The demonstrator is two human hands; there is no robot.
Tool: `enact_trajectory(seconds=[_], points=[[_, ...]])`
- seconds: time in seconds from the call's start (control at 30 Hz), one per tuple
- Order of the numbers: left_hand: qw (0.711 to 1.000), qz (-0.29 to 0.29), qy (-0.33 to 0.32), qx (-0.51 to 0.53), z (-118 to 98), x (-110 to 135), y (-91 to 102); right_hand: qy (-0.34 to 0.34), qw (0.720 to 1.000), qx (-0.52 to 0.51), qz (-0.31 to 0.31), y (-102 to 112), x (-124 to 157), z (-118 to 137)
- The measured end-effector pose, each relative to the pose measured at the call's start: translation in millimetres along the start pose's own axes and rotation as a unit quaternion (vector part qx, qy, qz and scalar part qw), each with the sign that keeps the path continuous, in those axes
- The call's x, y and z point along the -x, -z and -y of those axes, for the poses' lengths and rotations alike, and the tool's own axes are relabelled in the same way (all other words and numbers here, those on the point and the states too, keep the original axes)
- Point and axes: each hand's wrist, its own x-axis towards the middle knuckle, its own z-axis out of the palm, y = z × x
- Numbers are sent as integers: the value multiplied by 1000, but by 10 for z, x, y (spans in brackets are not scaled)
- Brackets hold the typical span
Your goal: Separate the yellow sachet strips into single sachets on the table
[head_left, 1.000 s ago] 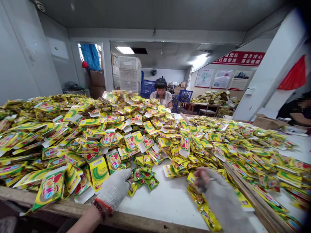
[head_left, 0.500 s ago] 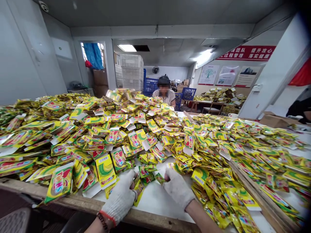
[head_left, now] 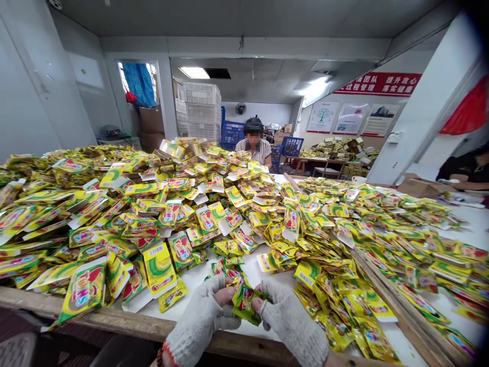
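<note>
Hands (head_left: 201, 317) drawn together, pinching green packet (head_left: 244, 302); edges partly hidden.

The left hand (head_left: 202, 316) wears an off-white glove (head_left: 191, 329) edged orange-red; the right hand (head_left: 286, 313) has an off-white glove too. The packet (head_left: 246, 302) between them is green and yellow with red patches. Boxes (head_left: 84, 289) heaped at left are yellow and green — red prints, multicoloured lettering. The tabletop (head_left: 252, 267) is white, its near edge (head_left: 130, 323) brown. Far off — a light-and-dark striped shirt (head_left: 263, 153), a red banner (head_left: 382, 84) lettered white.
</note>
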Motion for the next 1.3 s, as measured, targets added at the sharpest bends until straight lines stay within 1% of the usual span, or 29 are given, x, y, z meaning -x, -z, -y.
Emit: enact_trajectory(seconds=[0.1,0.17,0.2,0.3,0.37,0.43,0.5,0.53,0.57,0.63,0.67,0.73,0.77,0.8,0.83,0.87,0.9,0.93,0.97,1.0,1.03,1.07,1.1,1.13,1.17,1.2,1.23,1.27,1.3], points=[[999,-8,-35,-22,25,-20,-46,38,998,14,-52,29,5,-49],[998,-27,-47,27,85,-48,-89,72,994,-12,-85,17,-4,-108],[997,-38,-42,58,122,-63,-114,80,992,-28,-94,5,-9,-138],[992,-73,-41,92,226,-105,-189,77,990,-64,-102,-45,-18,-212],[991,-89,-56,81,273,-121,-232,72,983,-106,-133,-87,-22,-249],[990,-86,-80,72,291,-116,-262,71,972,-161,-159,-133,-33,-274],[992,-65,-110,12,265,-82,-259,63,968,-192,-147,-173,-50,-278],[988,-60,-129,-67,229,-53,-236,52,972,-193,-124,-187,-59,-273],[972,-65,-147,-173,174,-16,-191,38,975,-192,-101,-196,-68,-264],[908,-97,-165,-371,9,71,-16,14,978,-196,-75,-193,-81,-254],[865,-121,-172,-457,-98,112,117,5,978,-195,-70,-182,-85,-258],[819,-137,-178,-528,-338,174,459,-4,981,-180,-67,-147,-94,-292],[730,-140,-173,-646,-459,192,652,-8,983,-170,-65,-130,-97,-318],[634,-151,-159,-742,-574,202,842,-12,985,-161,-57,-118,-101,-347],[554,-148,-140,-807,-680,207,1018,-13,986,-157,-52,-112,-105,-375],[505,-126,-124,-845,-775,210,1165,-10,986,-157,-50,-114,-108,-397],[475,-104,-118,-866,-859,213,1273,-4,986,-159,-52,-123,-111,-412],[467,-87,-115,-873,-930,217,1336,2,985,-162,-56,-138,-112,-416],[478,-78,-118,-867,-988,221,1350,9,984,-166,-62,-153,-111,-410],[505,-80,-128,-850,-1033,226,1317,15,983,-170,-71,-166,-105,-393],[548,-87,-142,-820,-1060,229,1241,20,981,-173,-83,-173,-94,-366],[605,-87,-154,-777,-1068,227,1130,28,979,-175,-95,-170,-77,-329],[672,-71,-162,-719,-1056,220,995,40,978,-176,-107,-157,-55,-285],[742,-40,-162,-650,-1022,205,846,56,977,-174,-113,-134,-28,-236],[806,5,-150,-573,-968,181,696,72,976,-169,-115,-102,1,-187],[856,59,-126,-498,-898,149,552,86,977,-161,-114,-65,28,-142],[890,104,-98,-433,-817,111,424,95,978,-148,-114,-25,50,-105],[910,143,-72,-381,-731,70,314,98,980,-131,-118,15,67,-79],[923,162,-56,-345,-647,29,224,94,981,-110,-126,50,77,-67]])
